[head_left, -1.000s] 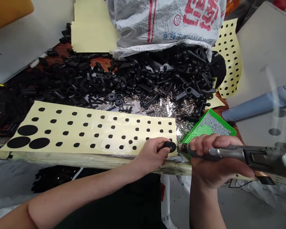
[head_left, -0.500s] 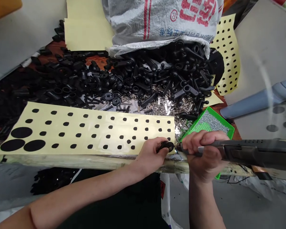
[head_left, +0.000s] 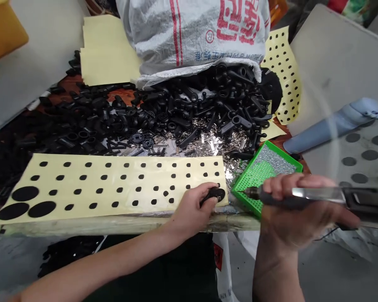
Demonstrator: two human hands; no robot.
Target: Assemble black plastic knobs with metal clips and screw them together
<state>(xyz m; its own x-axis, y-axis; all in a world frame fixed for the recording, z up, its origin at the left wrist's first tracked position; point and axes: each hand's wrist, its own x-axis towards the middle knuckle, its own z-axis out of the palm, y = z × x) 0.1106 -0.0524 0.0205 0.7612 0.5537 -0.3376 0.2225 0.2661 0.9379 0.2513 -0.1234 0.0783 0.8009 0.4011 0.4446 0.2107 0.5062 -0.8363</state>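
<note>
The right hand [head_left: 297, 212] is closed around a rotary tool [head_left: 302, 196], its long axis lying nearly level, tip pointing left over a green perforated tray [head_left: 255, 176] — toward a black plastic part [head_left: 216, 194] gripped by the left hand [head_left: 192, 207], on a dotted yellow sheet [head_left: 107, 170] near the front edge of the desk [head_left: 119, 226].

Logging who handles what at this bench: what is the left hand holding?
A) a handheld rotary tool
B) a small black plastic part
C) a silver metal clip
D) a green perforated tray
B: the left hand pinches a small black plastic part over the dotted yellow sheet, while the handheld rotary tool is in the right hand.
</note>
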